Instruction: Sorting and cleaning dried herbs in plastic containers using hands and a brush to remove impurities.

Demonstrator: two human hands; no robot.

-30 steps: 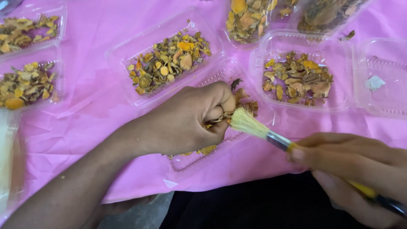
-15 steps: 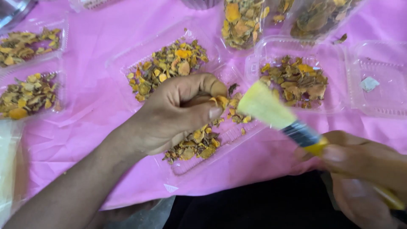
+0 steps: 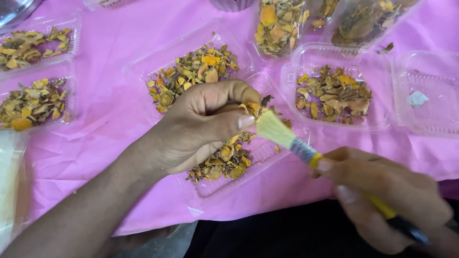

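Note:
My left hand (image 3: 201, 126) is closed around a small dried orange-brown piece (image 3: 252, 109), held above an open clear plastic clamshell tray (image 3: 267, 153) with dried yellow and orange slices (image 3: 222, 162) in it. My right hand (image 3: 382, 196) grips a paintbrush (image 3: 306, 153) with a yellow handle, silver ferrule and pale bristles. The bristle tip (image 3: 270, 128) touches the piece at my left thumb.
Several clear plastic trays of the same dried slices lie on the pink cloth (image 3: 110, 119): two at far left (image 3: 33, 102), one behind my hand (image 3: 196, 67), one at right (image 3: 334, 95) with its lid (image 3: 425, 95) open. Filled clear bags (image 3: 282, 24) stand at the back.
The view has shifted slightly. My left hand lifted the piece from the tray, and the brush swung up, then came back down against the piece.

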